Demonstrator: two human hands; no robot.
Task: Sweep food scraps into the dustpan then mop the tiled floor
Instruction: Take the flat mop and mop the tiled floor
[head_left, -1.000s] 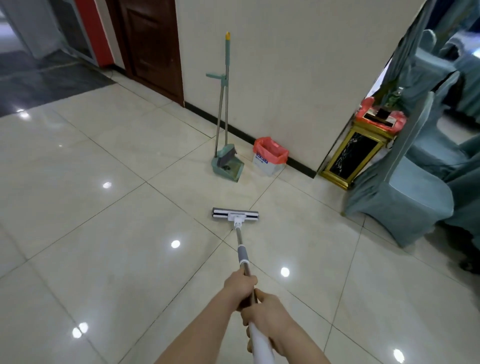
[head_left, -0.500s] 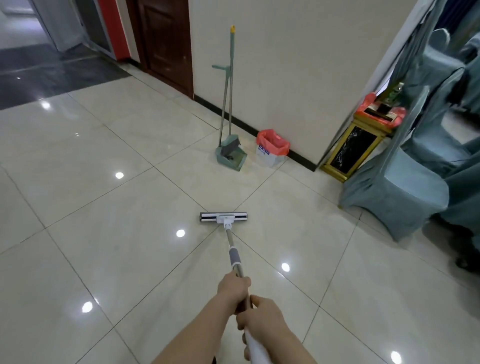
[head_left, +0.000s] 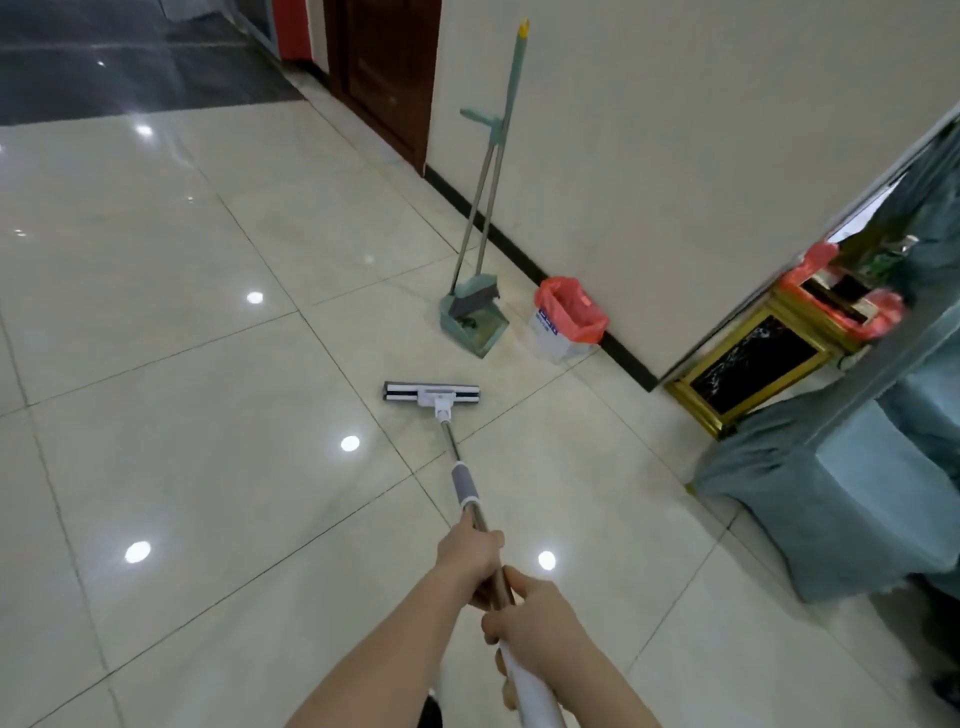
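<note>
Nearest, right hand (head_left: 535, 618) and left hand (head_left: 470, 558) curled round mop handle (head_left: 457, 483), left closer to mop head (head_left: 431, 393). Lay at twelve o'clock on tiled floor (head_left: 208, 441), long axis crosswise. Beyond, at one o'clock, stood dustpan (head_left: 475, 325).

Flat mop (head_left: 432, 395) on tiles; dustpan (head_left: 475, 322) beside wall.

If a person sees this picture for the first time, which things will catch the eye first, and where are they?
First the flat mop, its head on the pale tiled floor in the middle, its pole gripped by the left hand ahead of the right hand. Next, the green dustpan and broom standing against the wall beyond it. Right of them sits a small bin with a red bag.
</note>
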